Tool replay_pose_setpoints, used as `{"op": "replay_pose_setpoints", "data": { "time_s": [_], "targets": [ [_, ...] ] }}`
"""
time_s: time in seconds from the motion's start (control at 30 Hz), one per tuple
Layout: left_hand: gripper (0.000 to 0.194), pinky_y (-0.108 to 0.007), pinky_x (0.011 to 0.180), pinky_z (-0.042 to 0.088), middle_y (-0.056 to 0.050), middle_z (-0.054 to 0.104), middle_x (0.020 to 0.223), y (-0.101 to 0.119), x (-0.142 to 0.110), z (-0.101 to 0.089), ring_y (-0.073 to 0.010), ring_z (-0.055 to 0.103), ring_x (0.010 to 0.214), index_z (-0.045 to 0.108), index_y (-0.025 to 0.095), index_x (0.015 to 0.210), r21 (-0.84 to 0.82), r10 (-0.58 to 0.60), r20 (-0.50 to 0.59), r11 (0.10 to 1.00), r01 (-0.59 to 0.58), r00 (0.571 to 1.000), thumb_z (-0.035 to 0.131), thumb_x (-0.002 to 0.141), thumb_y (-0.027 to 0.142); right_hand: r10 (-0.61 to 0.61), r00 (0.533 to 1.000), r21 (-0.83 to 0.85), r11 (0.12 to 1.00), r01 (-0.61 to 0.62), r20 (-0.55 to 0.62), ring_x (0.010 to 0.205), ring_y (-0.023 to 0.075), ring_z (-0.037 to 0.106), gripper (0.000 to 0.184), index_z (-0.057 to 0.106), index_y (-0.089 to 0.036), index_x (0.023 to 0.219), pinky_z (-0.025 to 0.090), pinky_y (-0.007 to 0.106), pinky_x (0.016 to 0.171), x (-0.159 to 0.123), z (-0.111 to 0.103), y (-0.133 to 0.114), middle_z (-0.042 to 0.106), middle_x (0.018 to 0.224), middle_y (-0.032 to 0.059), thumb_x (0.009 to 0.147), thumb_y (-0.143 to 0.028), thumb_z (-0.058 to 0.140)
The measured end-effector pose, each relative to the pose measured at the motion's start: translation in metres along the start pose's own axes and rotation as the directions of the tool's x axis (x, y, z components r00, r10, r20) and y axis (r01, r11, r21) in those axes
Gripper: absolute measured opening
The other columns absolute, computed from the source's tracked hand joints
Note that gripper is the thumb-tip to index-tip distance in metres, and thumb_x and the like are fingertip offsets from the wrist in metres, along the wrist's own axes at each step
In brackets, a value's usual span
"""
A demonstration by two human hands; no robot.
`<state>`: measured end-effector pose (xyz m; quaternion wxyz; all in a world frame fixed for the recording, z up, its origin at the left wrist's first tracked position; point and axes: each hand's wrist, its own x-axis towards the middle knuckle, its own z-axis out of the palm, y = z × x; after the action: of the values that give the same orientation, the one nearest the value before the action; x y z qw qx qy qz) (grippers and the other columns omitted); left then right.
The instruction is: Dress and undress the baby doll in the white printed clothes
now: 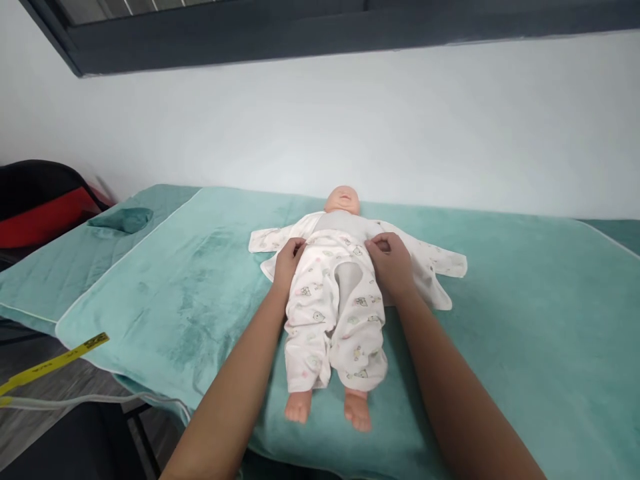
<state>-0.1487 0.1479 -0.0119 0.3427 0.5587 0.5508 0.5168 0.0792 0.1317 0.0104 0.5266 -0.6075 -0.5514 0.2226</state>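
Note:
A baby doll (345,200) lies on its back on the green bed cover, head toward the wall and bare feet toward me. White printed pants (315,293) are on its legs, with an opening at the crotch. Beneath its body a white printed shirt (425,257) is spread, sleeves stretched out to both sides. At the waistband's left side, my left hand (289,259) is closed with its fingers pinched on the pants. On the opposite side my right hand (393,260) pinches the waistband too.
The green bed cover (165,280) spreads to both sides. A white wall (320,127) with a dark window frame stands behind. To the left are a black and red chair (45,207), a yellow tag (60,360) on a white cord, and a dark seat (75,443) below.

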Motion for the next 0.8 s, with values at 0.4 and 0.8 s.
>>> {"op": "replay_pose_setpoints", "data": {
  "time_s": [0.4, 0.8],
  "targets": [
    [0.035, -0.036, 0.085, 0.047, -0.006, 0.072, 0.096, 0.029, -0.044, -0.035, -0.0247, 0.062, 0.087, 0.067, 0.015, 0.104, 0.064, 0.0, 0.344, 0.998, -0.023, 0.939, 0.065, 0.071, 0.028, 0.211, 0.777, 0.253, 0.867, -0.428, 0.593, 0.059, 0.0109, 0.047, 0.022, 0.059, -0.02, 0.08, 0.034, 0.024, 0.055, -0.04, -0.041, 0.0, 0.059, 0.068, -0.0032, 0.069, -0.035, 0.073],
    [0.044, -0.041, 0.094, 0.048, -0.012, 0.072, 0.107, 0.036, -0.05, -0.038, -0.0311, 0.062, 0.107, 0.07, 0.012, 0.109, -0.352, -0.121, 0.429, 0.89, 0.29, 0.895, 0.077, 0.067, 0.025, 0.165, 0.788, 0.409, 0.781, -0.472, 0.593, 0.064, 0.0106, 0.051, 0.029, 0.064, -0.021, 0.086, 0.037, 0.023, 0.058, -0.037, -0.037, 0.006, 0.061, 0.074, -0.0026, 0.065, -0.03, 0.081]
  ]
}}
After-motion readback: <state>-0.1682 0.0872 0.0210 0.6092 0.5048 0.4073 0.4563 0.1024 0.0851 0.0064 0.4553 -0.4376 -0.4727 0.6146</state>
